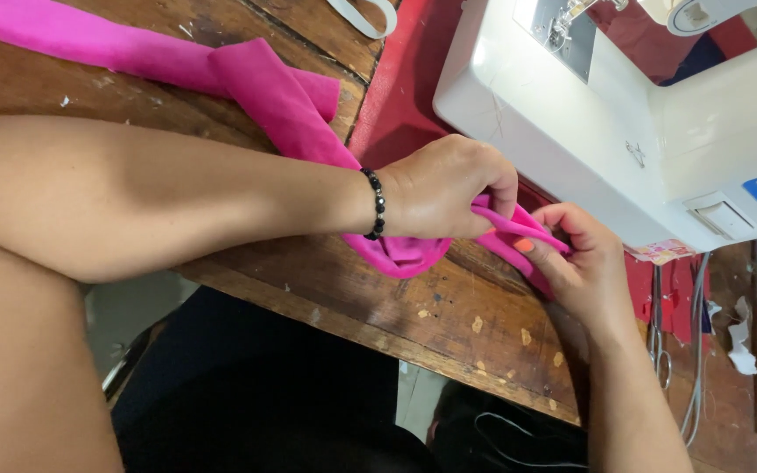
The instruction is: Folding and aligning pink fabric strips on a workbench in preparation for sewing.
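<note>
Left hand (449, 188) and right hand (576, 263) both pinch one end of the pink fabric strip (282, 96) on the wooden table (413, 307), just before the white sewing machine (624, 114). The strip is apparently not yet under the needle; stitching seems still ahead.

Bright, even daylight — glare on the white sewing machine (624, 123), slightly soft focus.

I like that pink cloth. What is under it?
Under the pink cloth lies the scratched wooden table. Near the white sewing machine, the left hand and right hand pinch its end, hiding whatever sits beneath there.
</note>
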